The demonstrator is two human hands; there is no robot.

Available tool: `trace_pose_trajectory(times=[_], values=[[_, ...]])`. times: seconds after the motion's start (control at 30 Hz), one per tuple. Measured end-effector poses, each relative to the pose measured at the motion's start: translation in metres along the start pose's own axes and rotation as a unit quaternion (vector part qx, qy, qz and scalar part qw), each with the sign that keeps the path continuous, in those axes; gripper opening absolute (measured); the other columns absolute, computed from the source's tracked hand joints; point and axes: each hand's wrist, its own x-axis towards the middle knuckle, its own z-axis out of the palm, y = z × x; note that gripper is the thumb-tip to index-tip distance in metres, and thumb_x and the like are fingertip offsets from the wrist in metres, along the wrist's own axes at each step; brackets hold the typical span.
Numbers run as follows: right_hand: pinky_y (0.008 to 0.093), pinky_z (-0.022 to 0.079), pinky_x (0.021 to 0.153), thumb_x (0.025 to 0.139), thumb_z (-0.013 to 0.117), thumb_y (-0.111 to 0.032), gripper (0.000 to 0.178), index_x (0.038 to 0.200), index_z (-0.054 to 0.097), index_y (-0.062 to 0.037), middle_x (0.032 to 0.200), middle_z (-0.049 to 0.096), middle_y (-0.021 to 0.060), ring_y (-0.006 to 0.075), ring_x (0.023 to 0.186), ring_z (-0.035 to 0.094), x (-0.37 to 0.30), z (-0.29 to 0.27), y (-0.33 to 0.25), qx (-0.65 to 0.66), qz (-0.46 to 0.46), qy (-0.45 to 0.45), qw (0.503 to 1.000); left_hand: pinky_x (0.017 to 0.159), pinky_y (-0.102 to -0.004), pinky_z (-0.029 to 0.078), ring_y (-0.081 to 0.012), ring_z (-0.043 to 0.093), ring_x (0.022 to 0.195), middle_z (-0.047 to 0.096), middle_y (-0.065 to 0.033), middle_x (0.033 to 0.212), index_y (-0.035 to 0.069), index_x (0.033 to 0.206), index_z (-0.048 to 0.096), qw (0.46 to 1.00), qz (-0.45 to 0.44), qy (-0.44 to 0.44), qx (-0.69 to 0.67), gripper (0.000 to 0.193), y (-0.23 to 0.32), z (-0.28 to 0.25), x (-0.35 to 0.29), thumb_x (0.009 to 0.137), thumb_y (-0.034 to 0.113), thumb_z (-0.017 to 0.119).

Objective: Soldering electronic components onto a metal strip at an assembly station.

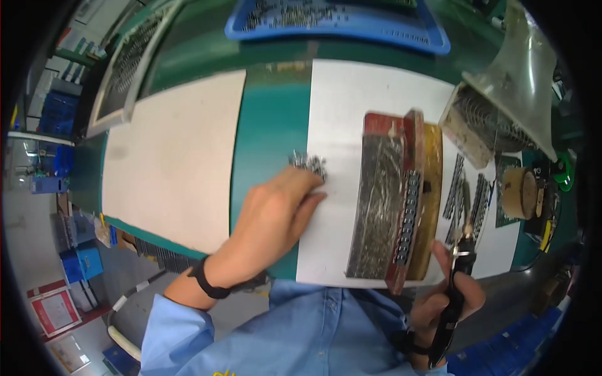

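Note:
My left hand [276,210] lies palm down on the white mat [345,106], fingertips over a small pile of little metal parts [308,163]. Whether it grips any of them is hidden. My right hand [448,297] holds a black pen-like soldering iron [454,276], tip pointing up toward the right end of the mat. Between the hands stands a red and yellow jig [417,144] with a metal plate [378,207] and a row of small dark parts [406,216] set along its edge.
Rows of small metal parts [467,197] lie right of the jig. A cone-shaped fume hood [520,75] and a tray below it sit at the upper right, a blue tray of parts [342,22] at the back, another white mat [175,150] at the left, a brown roll [520,191] at the far right.

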Motion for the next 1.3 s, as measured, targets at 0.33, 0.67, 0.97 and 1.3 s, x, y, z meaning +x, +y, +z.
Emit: trace_pose_trajectory(times=[0.33,0.67,0.97,1.3], values=[[0.0288,0.041,0.084,0.09,0.047,-0.032,0.034,0.107,0.031,-0.0068,0.107,0.056,0.0277,0.0245,0.1,0.058,0.016,-0.018,-0.008,0.006,-0.048,-0.089,0.995,0.054,-0.0341,0.042,-0.0272,0.052,0.062,0.054,-0.0131,0.074,-0.001,0.086,0.056,0.999,-0.041,0.001,0.007,0.01,0.01,0.002,0.001,0.08,0.006,0.059],[0.03,0.047,0.081,0.078,0.063,-0.002,0.044,0.107,0.03,-0.0024,0.104,0.057,0.0253,0.0239,0.096,0.059,0.052,0.026,-0.013,0.027,-0.071,-0.077,0.994,0.046,-0.018,0.026,-0.0035,0.035,0.052,0.049,0.0018,0.068,0.001,0.082,0.055,0.771,-0.265,-0.192,-0.546,0.017,0.044,0.003,0.034,0.089,0.016,0.054],[0.0344,0.052,0.072,0.067,0.072,0.005,0.055,0.106,0.035,-0.0045,0.097,0.06,0.0217,0.0245,0.084,0.064,0.06,0.035,0.004,-0.003,-0.117,-0.066,0.991,0.046,-0.015,0.027,-0.0013,0.037,0.052,0.051,0.0029,0.067,0.003,0.087,0.058,0.699,-0.309,-0.237,-0.6,0.021,0.043,0.018,0.03,0.089,0.023,0.054],[0.0355,0.052,0.071,0.066,0.071,0.008,0.043,0.096,0.042,-0.0038,0.087,0.063,0.0188,0.0266,0.079,0.065,0.066,0.037,-0.003,0.025,-0.098,-0.08,0.992,0.042,-0.0173,0.032,-0.0045,0.042,0.047,0.06,-0.0046,0.07,-0.001,0.088,0.059,0.729,-0.295,-0.226,-0.575,0.017,0.041,0.013,0.026,0.088,0.016,0.056]])
